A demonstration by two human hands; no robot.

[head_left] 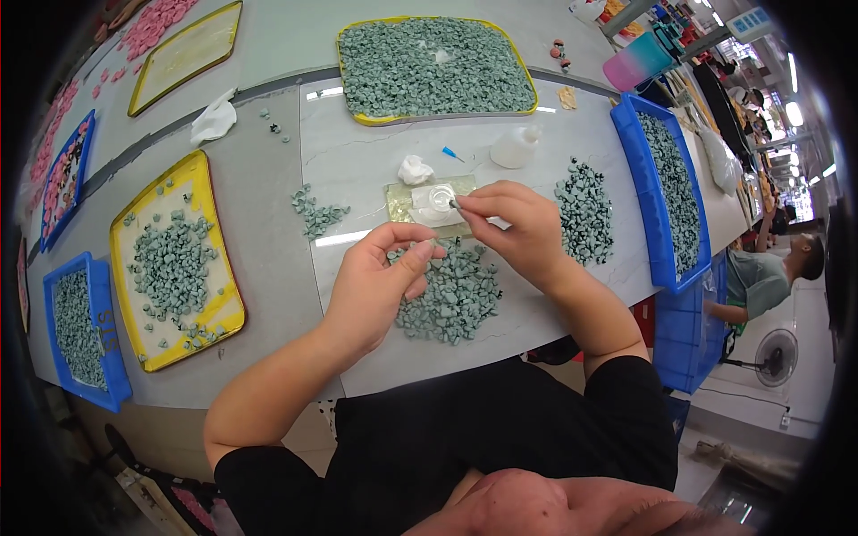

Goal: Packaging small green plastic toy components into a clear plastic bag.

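Observation:
My right hand [523,228] is closed in a pinch on a small grey-green piece [454,204], just over the right side of a small clear round dish [438,198]. The dish rests on a yellowish-green pad [399,205]. To the left, my left hand [380,277] has thumb and forefinger pressed together; whatever they hold is too small to make out. Below both hands lies a loose heap of grey-green pieces [451,299], partly covered by the left fingers. A crumpled white tissue [415,170] sits behind the dish, near a blue-hubbed needle tip [452,154] and a translucent squeeze bottle [516,148].
A pile of darker-marked pieces [585,210] lies right of my hand, beside a filled blue bin [661,192]. A full yellow-rimmed tray [438,67] stands at the back. At left are another yellow-rimmed tray [231,299] and a blue bin [109,348]. One person [760,277] is at far right.

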